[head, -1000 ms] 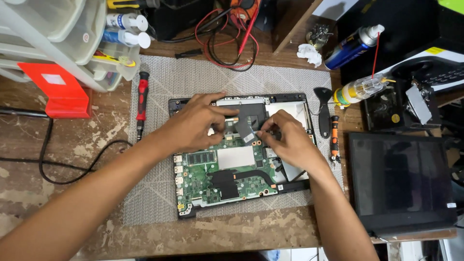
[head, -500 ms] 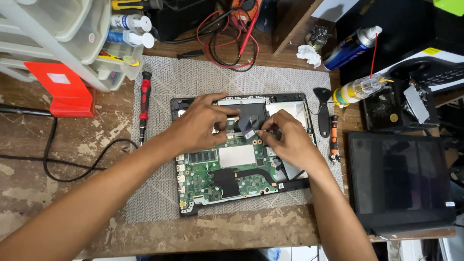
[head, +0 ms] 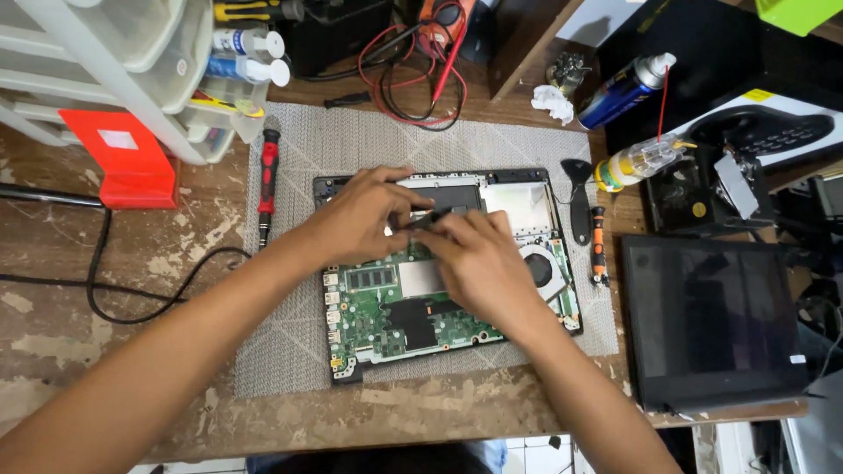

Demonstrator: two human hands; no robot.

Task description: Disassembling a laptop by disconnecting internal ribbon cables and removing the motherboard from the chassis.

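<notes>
Both hands [head: 421, 228] on open laptop mobo [head: 413, 307], grey mat [head: 290, 333]

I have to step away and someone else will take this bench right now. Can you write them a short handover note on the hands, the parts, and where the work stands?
Left hand and right hand: both over the upper middle of the opened laptop base, fingertips meeting on a small dark part; exact grip hidden.
Green board and fan lie exposed, bottom cover already off.
Red screwdriver lies left on the grey mat; orange screwdriver and black pry tool right.
Left: the dark part is not yet free of the base.
</notes>
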